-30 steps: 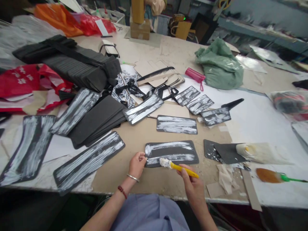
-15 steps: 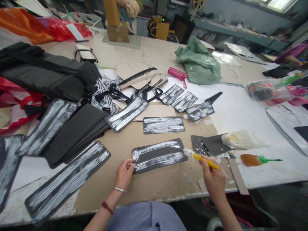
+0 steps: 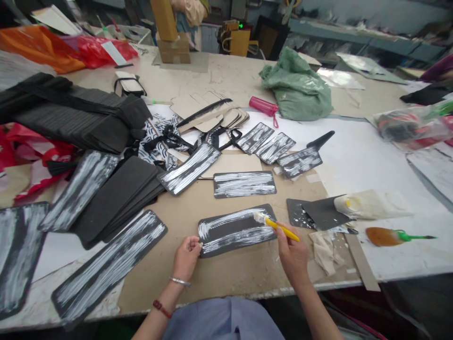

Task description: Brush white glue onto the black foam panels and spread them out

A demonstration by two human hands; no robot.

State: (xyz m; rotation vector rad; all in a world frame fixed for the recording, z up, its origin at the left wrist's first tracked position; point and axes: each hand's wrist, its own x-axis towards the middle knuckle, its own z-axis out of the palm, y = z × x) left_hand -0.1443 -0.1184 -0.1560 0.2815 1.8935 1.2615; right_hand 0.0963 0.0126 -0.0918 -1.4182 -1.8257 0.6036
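Observation:
A black rectangular panel (image 3: 233, 230) lies in front of me on brown board, streaked with white paste along its long edges and left end. My left hand (image 3: 187, 255) pinches its lower left corner between thumb and fingers. In my right hand (image 3: 293, 257) is a brush (image 3: 281, 229) with a yellow handle, my fingers closed around it. The white-coated bristles touch the panel near its upper right part. Just beyond lies another white-streaked panel (image 3: 244, 184). A longer streaked panel (image 3: 109, 269) rests to the left of my left hand.
Plain black panels (image 3: 116, 198) are stacked at left, below a large strapped bundle (image 3: 74, 113). To the right are a pale container (image 3: 371, 204) on its side, an amber bottle (image 3: 384, 237) with a green nozzle and crumpled paper (image 3: 325, 252). A green bag (image 3: 300, 87) sits farther back.
My right hand has moved the brush left, from the panel's right end inward over its upper right part. My left hand stays at the corner. The whole view has shifted slightly.

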